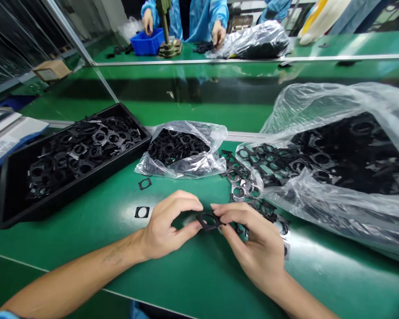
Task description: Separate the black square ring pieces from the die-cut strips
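Green bench (109, 230). I see right hand (257, 239) pinching black frame (210, 227), left hand (166, 226) touching its edge, closure unclear. Handling step, likely; next move needs gentleness.

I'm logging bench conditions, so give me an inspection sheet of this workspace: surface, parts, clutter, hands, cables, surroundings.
Surface: glossy green tabletop.
Job's things: a held black frame with a round hole; similar parts in the black tray, small bag and large bag.
Clutter: loose parts heaped by the large bag's mouth; two single frames near the left hand.
Hands: right hand pinches the held frame; left hand at its opposite edge, grip unclear.
Cables: nothing seen.
Surroundings: a co-worker in blue sleeves across the bench, near a blue bin and upright stand; a cardboard box toward the left.
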`<state>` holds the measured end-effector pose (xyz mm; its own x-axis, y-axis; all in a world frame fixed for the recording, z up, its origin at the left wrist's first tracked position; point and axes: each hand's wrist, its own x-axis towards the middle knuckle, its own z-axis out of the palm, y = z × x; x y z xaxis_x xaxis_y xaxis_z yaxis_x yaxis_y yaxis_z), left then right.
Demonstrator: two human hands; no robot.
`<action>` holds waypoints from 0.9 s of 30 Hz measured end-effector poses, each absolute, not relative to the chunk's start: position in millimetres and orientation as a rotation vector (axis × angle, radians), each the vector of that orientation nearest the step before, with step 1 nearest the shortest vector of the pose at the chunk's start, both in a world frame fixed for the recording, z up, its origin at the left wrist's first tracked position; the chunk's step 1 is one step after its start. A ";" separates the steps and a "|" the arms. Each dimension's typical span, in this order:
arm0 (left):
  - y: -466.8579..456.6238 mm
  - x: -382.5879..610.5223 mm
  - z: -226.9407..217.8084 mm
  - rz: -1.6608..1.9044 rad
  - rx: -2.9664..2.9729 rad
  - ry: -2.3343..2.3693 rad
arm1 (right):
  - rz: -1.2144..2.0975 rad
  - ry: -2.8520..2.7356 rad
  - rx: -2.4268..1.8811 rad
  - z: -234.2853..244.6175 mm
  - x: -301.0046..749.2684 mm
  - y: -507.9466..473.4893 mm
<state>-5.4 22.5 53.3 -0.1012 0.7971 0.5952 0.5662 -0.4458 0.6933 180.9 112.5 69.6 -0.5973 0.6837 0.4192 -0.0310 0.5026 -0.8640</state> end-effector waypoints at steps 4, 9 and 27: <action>23.2 -2.9 57.1 1.549 1.942 1.481 | 1.248 -2.031 -0.567 65.6 177.1 111.9; 21.7 3.0 59.2 1.572 2.007 1.390 | 1.331 -2.108 -0.520 60.3 172.7 105.8; 22.2 -127.2 116.5 1.592 2.086 2.143 | 0.775 -2.267 -0.362 57.3 166.5 132.0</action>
